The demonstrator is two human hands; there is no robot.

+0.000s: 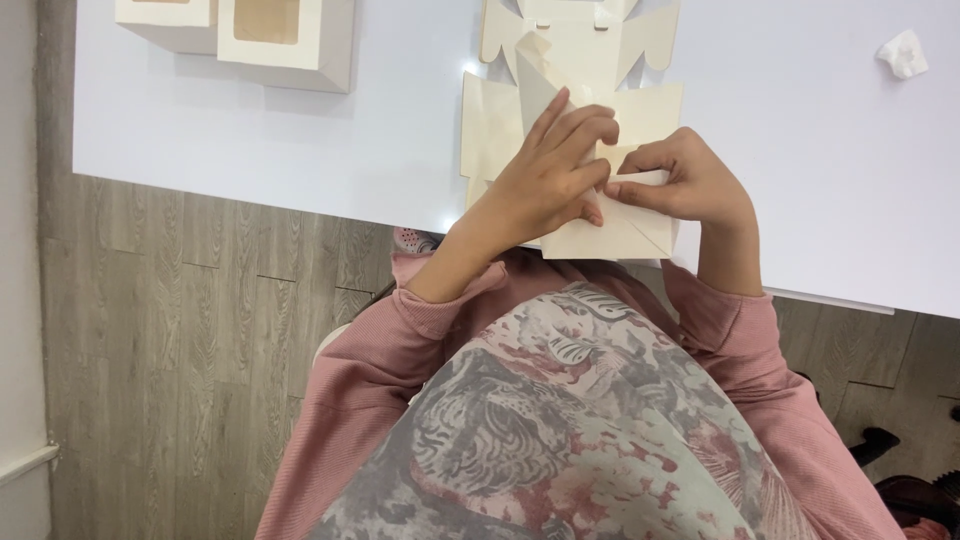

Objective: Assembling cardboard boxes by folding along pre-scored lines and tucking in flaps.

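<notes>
A flat cream cardboard box blank [640, 110] lies on the white table [300, 140] in front of me, with flaps spread out at its far end. My left hand [550, 175] presses down on the blank's middle, fingers stretched over a raised, folded flap. My right hand [685, 180] pinches a folded panel [620, 235] at the near edge of the blank, its fingers curled around the crease. Both hands touch each other at the fingertips.
Two assembled white boxes with brown windows, one [285, 35] beside the other [170, 15], stand at the table's far left. A crumpled white scrap [903, 53] lies at the far right. Grey wood floor [150, 330] lies to the left of the table.
</notes>
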